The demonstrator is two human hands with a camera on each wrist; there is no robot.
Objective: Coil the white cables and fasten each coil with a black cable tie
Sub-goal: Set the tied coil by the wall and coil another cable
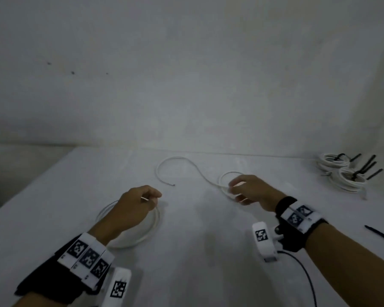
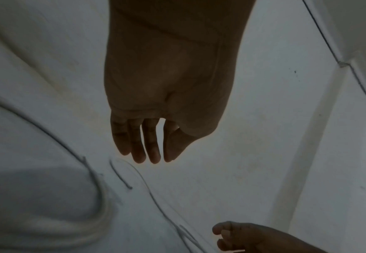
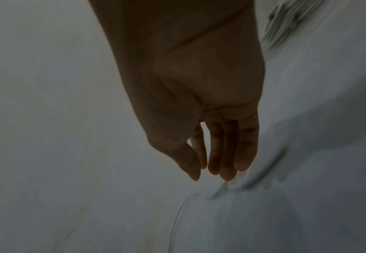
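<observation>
A white cable (image 1: 197, 171) lies loose on the white table (image 1: 208, 262), its free end curling round at the centre and its other end forming a small loop (image 1: 225, 175). My right hand (image 1: 239, 189) is over that loop with its fingers reaching down to it; in the right wrist view the fingers (image 3: 227, 171) are fairly straight, just above the blurred cable (image 3: 177, 215), with nothing between them. My left hand (image 1: 140, 202) hovers over a larger flat coil (image 1: 156, 220). Its fingers (image 2: 153, 154) hang straight and hold nothing.
Finished white coils with black ties (image 1: 344, 173) are heaped at the table's far right, blurred in the right wrist view (image 3: 290, 18). One loose black cable tie (image 1: 381, 237) lies near the right edge. A black lead (image 1: 304, 273) trails from my right wrist camera. A wall stands behind the table.
</observation>
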